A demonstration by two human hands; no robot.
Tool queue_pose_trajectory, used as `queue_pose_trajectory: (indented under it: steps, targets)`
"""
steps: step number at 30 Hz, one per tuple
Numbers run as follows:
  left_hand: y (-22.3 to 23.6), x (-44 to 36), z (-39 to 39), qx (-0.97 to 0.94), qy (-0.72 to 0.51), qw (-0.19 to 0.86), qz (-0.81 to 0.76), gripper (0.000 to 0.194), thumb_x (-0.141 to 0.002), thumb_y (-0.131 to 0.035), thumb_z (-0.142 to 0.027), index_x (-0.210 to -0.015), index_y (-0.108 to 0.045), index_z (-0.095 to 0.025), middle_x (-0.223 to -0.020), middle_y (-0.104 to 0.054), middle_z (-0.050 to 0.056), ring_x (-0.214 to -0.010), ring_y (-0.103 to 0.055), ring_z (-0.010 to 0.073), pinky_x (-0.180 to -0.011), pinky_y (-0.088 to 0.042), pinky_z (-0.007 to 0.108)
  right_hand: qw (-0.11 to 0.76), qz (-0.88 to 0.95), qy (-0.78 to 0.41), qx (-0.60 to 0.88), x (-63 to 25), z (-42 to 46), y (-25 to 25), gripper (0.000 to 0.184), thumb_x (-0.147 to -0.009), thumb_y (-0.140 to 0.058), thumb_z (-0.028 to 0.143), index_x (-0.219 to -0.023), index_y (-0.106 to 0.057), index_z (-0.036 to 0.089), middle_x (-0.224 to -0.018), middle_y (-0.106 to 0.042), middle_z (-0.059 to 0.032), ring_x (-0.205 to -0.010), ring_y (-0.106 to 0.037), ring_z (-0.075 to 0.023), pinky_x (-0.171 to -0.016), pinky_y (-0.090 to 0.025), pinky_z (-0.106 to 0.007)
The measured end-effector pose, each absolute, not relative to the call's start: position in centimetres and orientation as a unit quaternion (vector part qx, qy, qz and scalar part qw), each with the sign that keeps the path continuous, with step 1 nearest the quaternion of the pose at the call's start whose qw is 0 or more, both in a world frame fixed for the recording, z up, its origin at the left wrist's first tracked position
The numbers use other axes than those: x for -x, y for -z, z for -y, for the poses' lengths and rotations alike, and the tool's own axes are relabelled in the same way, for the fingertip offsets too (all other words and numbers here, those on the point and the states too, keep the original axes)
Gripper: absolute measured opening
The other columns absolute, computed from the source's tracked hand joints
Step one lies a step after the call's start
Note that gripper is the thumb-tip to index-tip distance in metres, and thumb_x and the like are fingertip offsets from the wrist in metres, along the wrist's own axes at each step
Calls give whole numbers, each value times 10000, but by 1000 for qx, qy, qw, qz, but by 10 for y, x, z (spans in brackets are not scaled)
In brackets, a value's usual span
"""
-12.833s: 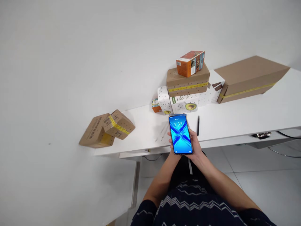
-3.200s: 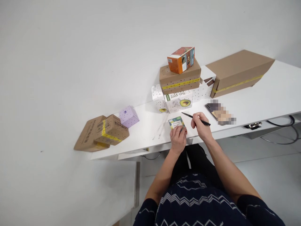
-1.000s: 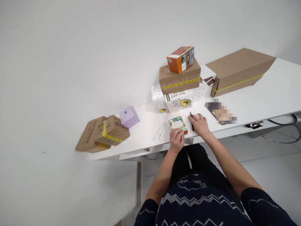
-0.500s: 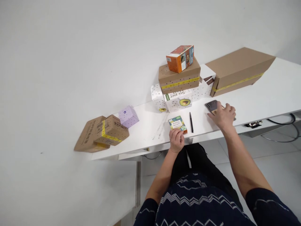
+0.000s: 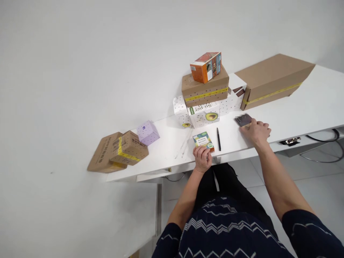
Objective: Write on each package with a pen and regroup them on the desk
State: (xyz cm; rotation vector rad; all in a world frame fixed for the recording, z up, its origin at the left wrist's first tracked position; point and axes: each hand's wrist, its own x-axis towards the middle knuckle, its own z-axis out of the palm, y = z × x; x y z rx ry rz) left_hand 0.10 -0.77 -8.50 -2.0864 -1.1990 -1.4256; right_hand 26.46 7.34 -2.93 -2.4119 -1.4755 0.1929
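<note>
At the table's near edge, the curled fingers of my left hand cover the front edge of a small green and yellow box lying flat; the thumb is partly hidden. A black pen lies just right of that box. My right hand has its thumb and fingers closed around the near end of a dark smartphone, which lies at a slant on the white table. The phone's camera end shows beyond the fingers; its near end is hidden under the hand.
Behind the hands, white avocado-print boxes carry a brown carton topped by an orange box. A long cardboard box lies right. Two brown cartons and a lilac box sit left. Cables hang below the table.
My right hand's spread fingers have drawn together around the phone's near end, and the hand sits slightly farther right. My left hand, the small box and the pen have hardly moved.
</note>
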Motion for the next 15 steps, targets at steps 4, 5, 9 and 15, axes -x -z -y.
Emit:
queue_pose_trajectory:
  steps: [4,5,9,15]
  targets:
    - [84,0,8,737,504,170,418,214,-814,-554,-170,-1024,-591,-183,-978,-641,95,-1057,-586,228,-983,-435,459,176,505,-79,841,-259,-62,23,647,-758,-565,498,-1272,-507,109,-1152,-574,-254,-1076,-479,-397,-845,-387,-514]
    - [83,0,8,736,502,177,418,213,-811,-558,-168,-1021,-591,-183,-972,-641,93,-1050,-589,227,-976,-443,457,188,500,-97,840,-258,-56,22,673,-746,-584,500,-1293,-501,118,-1153,-579,-247,-1078,-485,-397,-849,-394,-520]
    - [80,-1,8,730,497,199,424,191,-813,-560,-170,-1000,-596,-183,-956,-640,86,-1032,-596,222,-961,-463,448,354,447,-282,772,-247,-24,8,731,-707,-643,521,-1334,-502,173,-1065,-639,-153,-939,-586,-297,-784,-482,-422]
    - [82,-1,9,738,503,160,420,180,-856,-549,-201,-1023,-609,-172,-987,-633,102,-1078,-576,230,-984,-444,456,520,301,-660,451,-186,26,-33,648,-846,-291,638,-1138,-612,158,-821,-684,-112,-705,-645,-254,-566,-526,-366]
